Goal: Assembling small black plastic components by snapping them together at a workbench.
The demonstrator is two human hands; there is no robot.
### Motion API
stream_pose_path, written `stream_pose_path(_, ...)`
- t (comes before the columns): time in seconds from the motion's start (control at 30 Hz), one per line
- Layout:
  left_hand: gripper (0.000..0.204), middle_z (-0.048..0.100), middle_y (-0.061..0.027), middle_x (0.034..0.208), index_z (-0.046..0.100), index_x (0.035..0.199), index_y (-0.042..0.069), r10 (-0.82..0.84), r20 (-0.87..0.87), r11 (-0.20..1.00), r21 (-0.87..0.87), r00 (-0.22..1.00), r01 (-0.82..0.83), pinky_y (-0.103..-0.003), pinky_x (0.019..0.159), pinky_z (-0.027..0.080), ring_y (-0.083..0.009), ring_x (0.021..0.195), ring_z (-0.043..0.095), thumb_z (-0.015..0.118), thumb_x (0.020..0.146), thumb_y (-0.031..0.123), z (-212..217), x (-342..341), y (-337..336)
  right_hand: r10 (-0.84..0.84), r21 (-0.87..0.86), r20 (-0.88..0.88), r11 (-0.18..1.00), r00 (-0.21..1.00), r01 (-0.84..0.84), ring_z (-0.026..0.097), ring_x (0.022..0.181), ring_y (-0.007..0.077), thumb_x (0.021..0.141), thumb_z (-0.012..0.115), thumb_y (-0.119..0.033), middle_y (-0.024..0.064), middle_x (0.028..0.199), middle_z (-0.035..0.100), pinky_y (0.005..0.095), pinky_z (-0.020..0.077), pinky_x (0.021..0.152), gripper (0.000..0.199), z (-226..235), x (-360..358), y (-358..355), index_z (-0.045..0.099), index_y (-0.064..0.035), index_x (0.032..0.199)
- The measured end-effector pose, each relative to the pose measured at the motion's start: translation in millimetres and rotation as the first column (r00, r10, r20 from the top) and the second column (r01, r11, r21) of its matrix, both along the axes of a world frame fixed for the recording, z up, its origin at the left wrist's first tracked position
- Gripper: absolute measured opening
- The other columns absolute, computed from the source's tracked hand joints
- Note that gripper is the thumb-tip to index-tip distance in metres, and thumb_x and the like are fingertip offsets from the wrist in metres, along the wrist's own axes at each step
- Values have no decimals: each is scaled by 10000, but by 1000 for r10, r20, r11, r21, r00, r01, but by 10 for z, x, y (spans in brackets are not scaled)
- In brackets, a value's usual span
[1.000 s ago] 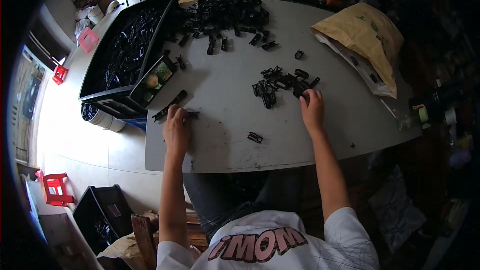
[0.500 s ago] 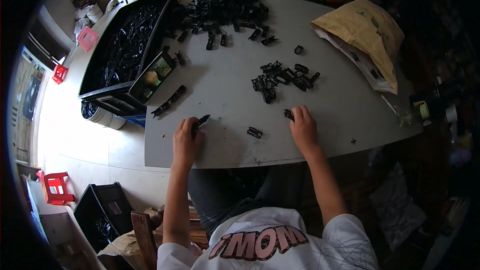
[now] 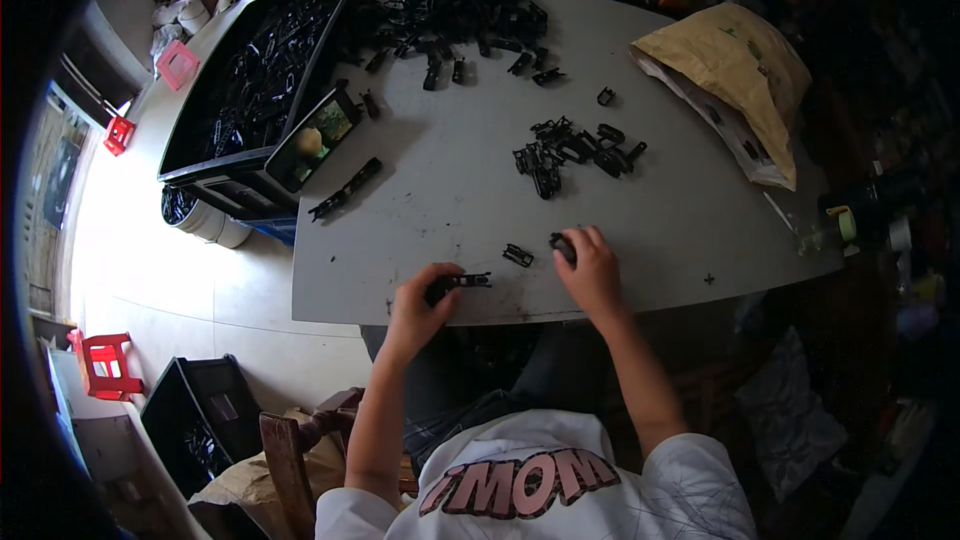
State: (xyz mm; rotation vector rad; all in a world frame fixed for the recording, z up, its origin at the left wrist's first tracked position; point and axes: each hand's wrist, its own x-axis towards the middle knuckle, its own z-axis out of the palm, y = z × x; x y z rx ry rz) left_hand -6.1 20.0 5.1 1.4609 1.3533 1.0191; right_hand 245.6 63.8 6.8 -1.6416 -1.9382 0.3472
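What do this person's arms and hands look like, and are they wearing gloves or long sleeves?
No gloves and no long sleeves. Both the left hand and the right hand are bare, and so are the forearms up to the elbows. Short white sleeves of a T-shirt begin near the shoulders. No watch, ring or bracelet is visible at this size.

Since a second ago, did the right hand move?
Yes. The right hand pulled back from the small pile of black parts toward the table's near edge, and now sits close to the left hand.
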Motion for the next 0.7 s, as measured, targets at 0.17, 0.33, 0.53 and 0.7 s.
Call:
stream_pose_path(0.17, 251, 654, -88, 927, 609, 1035, 18, -49, -47, 998, -49, 998, 47, -284, 825, 454, -148, 891, 595, 632, 785, 20, 12, 15, -31, 115, 55, -25, 992, 993, -114, 600, 835, 307, 730, 680, -110, 108, 931, 574, 377, 498, 690, 251, 100, -330, -103, 581, -49, 953)
stream_pose_path(0.33, 242, 659, -99, 929, 619, 1026, 26, -54, -50, 994, -97, 997, 49, -292, 820, 460, -159, 894, 605, 635, 784, 28, 51, 24, -30, 170, 11, 80, 985, 982, -172, 597, 834, 306, 734, 680, -112, 105, 923, 569, 382, 498, 696, 238, -11, -433, -56, 582, -53, 942)
stream_pose_path(0.53, 262, 669, -129, 862, 632, 1031, 54, -38, -60, 999, -13, 997, 38, -297, 743, 487, -214, 799, 650, 661, 772, 84, 3, 31, -1, 219, -26, 64, 976, 974, -217, 590, 836, 312, 719, 675, -92, 116, 917, 564, 386, 495, 702, 243, -7, -495, -33, 585, -44, 939)
stream_pose_path(0.7, 269, 674, -120, 929, 628, 1060, 32, -79, -33, 996, -31, 996, 78, -293, 789, 481, -159, 868, 629, 645, 794, 65, -55, 18, -2, 463, -17, -133, 883, 876, -469, 575, 848, 304, 688, 685, -61, 115, 912, 553, 385, 491, 731, 263, 146, -634, -145, 596, -24, 933)
